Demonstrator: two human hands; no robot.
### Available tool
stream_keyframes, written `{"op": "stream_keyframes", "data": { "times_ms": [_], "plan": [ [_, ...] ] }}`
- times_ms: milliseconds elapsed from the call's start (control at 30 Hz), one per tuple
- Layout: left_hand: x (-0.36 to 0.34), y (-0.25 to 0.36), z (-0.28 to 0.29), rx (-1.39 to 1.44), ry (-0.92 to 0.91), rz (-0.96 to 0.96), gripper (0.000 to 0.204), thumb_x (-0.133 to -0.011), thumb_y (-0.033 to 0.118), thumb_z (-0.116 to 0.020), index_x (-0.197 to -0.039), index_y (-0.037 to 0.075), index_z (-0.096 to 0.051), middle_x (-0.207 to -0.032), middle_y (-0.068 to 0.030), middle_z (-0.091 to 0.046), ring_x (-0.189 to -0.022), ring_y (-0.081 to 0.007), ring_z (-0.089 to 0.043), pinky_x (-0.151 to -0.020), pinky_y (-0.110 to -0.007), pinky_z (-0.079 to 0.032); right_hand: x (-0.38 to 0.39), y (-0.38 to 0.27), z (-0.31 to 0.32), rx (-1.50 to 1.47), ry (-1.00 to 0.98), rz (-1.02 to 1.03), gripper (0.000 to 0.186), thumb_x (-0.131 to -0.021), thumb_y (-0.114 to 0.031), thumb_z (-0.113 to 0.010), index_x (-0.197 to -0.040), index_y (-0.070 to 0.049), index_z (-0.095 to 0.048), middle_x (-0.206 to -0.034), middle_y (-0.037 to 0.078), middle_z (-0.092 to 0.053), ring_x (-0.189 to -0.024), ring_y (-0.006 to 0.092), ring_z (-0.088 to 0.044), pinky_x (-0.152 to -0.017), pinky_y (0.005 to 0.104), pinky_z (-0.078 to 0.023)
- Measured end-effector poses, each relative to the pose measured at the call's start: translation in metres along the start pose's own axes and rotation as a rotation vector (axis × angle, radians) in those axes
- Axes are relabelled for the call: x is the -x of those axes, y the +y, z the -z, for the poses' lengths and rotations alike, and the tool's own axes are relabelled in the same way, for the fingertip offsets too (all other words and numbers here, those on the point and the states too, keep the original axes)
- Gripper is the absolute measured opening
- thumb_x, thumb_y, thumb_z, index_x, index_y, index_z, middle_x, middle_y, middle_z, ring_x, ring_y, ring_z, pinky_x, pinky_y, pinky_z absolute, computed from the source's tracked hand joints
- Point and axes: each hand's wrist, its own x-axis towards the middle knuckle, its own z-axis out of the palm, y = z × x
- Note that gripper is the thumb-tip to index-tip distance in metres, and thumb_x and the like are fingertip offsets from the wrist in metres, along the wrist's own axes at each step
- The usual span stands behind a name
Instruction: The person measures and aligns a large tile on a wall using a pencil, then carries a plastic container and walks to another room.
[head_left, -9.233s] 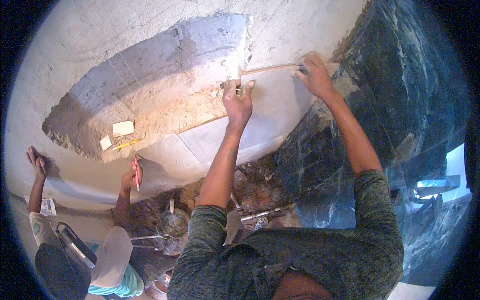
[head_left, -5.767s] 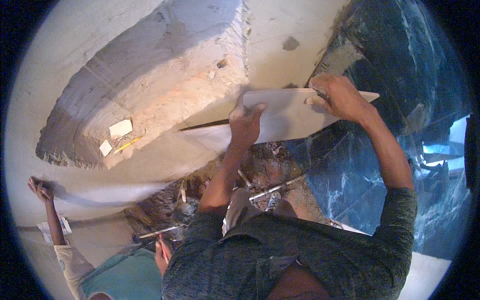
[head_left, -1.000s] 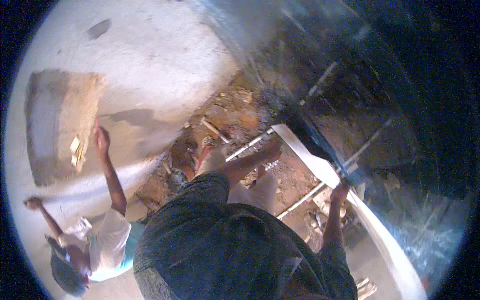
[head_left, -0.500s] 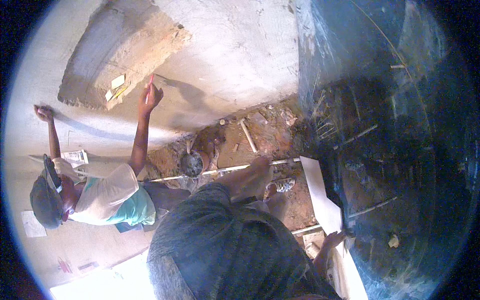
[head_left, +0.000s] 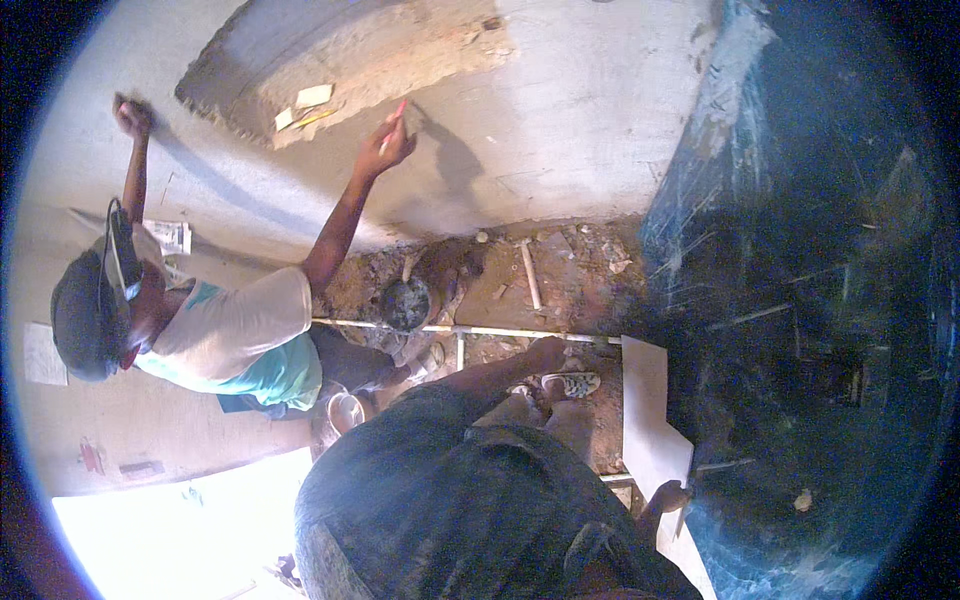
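Note:
My left hand (head_left: 546,350) reaches forward above my patterned shoe (head_left: 572,385), close to a long pale pipe (head_left: 490,331) near the floor; its fingers are too dark and small to read. My right hand (head_left: 668,496) is low on the right, fingers curled, at the edge of a white board (head_left: 645,385) with a stepped outline. A thin strip shows just under that hand, but what the fingers hold is unclear. A co-worker (head_left: 215,325) in a dark cap holds a red-and-white pen-like stick (head_left: 398,115) up at the wall, the other hand touching the wall.
The pale wall has a recessed rough patch (head_left: 350,75) with small cards and a yellow item. A dark bucket (head_left: 406,303), a short pale stick (head_left: 530,275) and rubble lie along its foot. A lighter bucket (head_left: 345,411) stands beside the co-worker. Dark blue sheeting (head_left: 790,400) spreads at right.
My view has shifted, so the wall and co-worker appear farther right and higher. The lighter bucket has come into view. My right hand remains at the board; the co-worker still holds the stick up.

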Motion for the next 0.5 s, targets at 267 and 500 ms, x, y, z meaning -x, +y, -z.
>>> {"op": "stream_keyframes", "data": {
  "times_ms": [267, 500],
  "plan": [
    [0.116, -0.097, -0.046, 0.140, 0.116, 0.078, 0.031, -0.078, 0.028, -0.061, -0.100, 0.007, -0.063, -0.095, -0.0212, -0.064, -0.092, -0.0393, -0.061, -0.080, -0.048, -0.049, 0.032, -0.041, -0.017, -0.214, 0.041, 0.324, 0.028, -0.086, -0.027, -0.052, -0.088, 0.000, -0.062, -0.088, 0.017, -0.063, -0.083, 0.0313, -0.060, -0.076, 0.0423, -0.048],
    [0.184, -0.098, 0.006, 0.269, 0.325, 0.236, 0.025, -0.077, 0.023, -0.060, -0.096, 0.008, -0.064, -0.095, -0.0203, -0.065, -0.088, -0.0400, -0.062, -0.076, -0.047, -0.051, 0.023, -0.103, -0.065, -0.628, 0.178, 0.986, 0.017, -0.083, -0.023, -0.055, -0.081, -0.006, -0.061, -0.085, 0.010, -0.063, -0.070, 0.0250, -0.061, -0.064, 0.0410, -0.050]
  ]
}}
